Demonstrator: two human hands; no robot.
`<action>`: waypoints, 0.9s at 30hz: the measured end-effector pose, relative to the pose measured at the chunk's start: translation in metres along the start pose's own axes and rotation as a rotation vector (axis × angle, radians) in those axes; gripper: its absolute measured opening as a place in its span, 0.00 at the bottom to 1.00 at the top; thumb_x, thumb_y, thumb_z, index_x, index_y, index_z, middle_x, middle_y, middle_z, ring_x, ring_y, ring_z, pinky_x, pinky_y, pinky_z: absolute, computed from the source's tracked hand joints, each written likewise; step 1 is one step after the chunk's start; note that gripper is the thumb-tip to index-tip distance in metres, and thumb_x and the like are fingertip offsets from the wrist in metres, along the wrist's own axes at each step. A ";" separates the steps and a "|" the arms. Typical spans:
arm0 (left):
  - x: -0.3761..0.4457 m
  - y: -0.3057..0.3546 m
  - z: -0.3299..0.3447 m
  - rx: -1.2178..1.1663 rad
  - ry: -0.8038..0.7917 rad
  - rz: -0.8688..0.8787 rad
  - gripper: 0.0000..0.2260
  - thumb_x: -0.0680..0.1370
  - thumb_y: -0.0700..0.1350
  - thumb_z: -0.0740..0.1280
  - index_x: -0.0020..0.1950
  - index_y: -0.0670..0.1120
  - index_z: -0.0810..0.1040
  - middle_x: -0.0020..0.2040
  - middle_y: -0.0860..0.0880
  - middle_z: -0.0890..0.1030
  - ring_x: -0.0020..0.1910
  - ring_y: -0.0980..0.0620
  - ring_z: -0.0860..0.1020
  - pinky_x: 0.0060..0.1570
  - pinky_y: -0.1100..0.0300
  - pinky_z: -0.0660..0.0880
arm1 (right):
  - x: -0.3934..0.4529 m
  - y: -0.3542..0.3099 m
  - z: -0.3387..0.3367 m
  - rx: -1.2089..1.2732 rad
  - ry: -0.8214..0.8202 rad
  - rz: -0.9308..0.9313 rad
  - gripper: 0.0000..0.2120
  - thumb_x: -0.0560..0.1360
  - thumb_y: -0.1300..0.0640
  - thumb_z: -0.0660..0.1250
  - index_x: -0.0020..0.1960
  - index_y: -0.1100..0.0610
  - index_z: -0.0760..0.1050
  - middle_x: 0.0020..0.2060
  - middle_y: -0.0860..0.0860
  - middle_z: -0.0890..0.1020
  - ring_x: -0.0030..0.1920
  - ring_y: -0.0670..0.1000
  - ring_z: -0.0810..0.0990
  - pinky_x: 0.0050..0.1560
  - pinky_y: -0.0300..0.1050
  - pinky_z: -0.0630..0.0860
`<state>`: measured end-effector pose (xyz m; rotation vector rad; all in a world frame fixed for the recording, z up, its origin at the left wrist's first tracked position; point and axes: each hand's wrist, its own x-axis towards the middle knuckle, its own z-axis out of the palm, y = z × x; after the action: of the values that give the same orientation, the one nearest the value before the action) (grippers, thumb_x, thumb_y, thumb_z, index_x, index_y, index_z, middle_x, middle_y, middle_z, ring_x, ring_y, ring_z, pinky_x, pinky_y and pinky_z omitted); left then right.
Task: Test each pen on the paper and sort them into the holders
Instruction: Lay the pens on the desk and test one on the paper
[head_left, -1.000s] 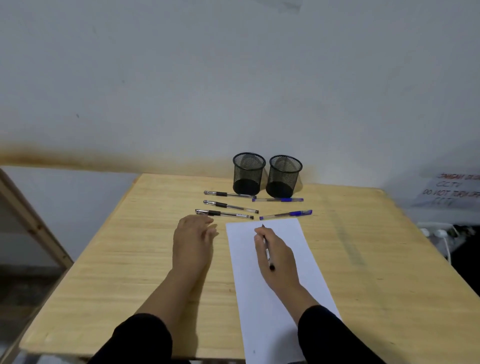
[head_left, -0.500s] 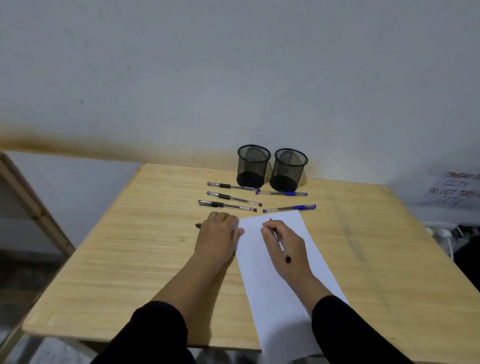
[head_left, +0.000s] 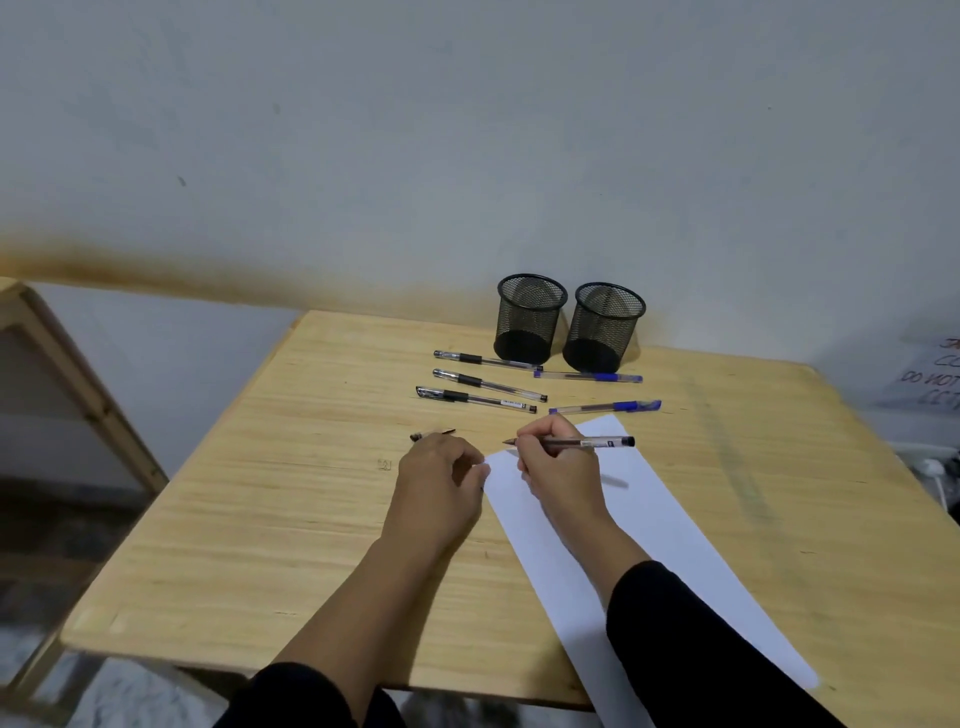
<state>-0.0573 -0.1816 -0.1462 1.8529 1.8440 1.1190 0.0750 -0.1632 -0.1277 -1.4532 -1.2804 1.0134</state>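
Note:
My right hand grips a black pen level over the top left corner of the white paper, its bare tip pointing left. My left hand rests curled on the table by the paper's left edge, with a pen cap sticking out beyond its fingers. Three capped black pens lie in a row behind the hands, and two blue pens lie to their right. Two black mesh holders stand side by side at the back; no pens show inside them.
The wooden table stands against a grey wall. A wooden frame leans at the left. At the right edge are a handwritten paper sign and white cables beyond the table.
My right hand swung the pen from upright on the paper to level, tip pointing left. My left hand closed up and slid right to the paper's edge, the cap now showing.

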 end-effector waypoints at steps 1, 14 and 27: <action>0.001 0.000 0.000 -0.009 0.013 -0.011 0.03 0.73 0.43 0.68 0.43 0.46 0.81 0.41 0.52 0.80 0.42 0.57 0.72 0.49 0.64 0.69 | -0.001 0.002 0.001 -0.027 -0.002 -0.012 0.05 0.74 0.62 0.65 0.41 0.55 0.76 0.34 0.51 0.80 0.39 0.50 0.78 0.39 0.43 0.75; 0.002 0.003 -0.001 -0.019 0.013 -0.069 0.06 0.75 0.39 0.65 0.44 0.44 0.82 0.40 0.52 0.77 0.41 0.57 0.72 0.38 0.74 0.62 | -0.006 0.008 0.006 -0.202 -0.129 -0.186 0.03 0.72 0.62 0.66 0.40 0.58 0.76 0.30 0.51 0.79 0.31 0.42 0.74 0.30 0.31 0.69; 0.000 -0.001 0.004 0.005 0.043 -0.028 0.06 0.74 0.37 0.65 0.42 0.44 0.81 0.40 0.49 0.78 0.41 0.55 0.71 0.38 0.75 0.63 | -0.004 0.011 0.009 -0.267 -0.136 -0.222 0.04 0.73 0.61 0.65 0.40 0.59 0.74 0.28 0.52 0.77 0.29 0.43 0.72 0.29 0.33 0.68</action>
<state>-0.0555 -0.1796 -0.1497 1.8131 1.8915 1.1545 0.0688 -0.1671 -0.1403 -1.4171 -1.6879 0.8270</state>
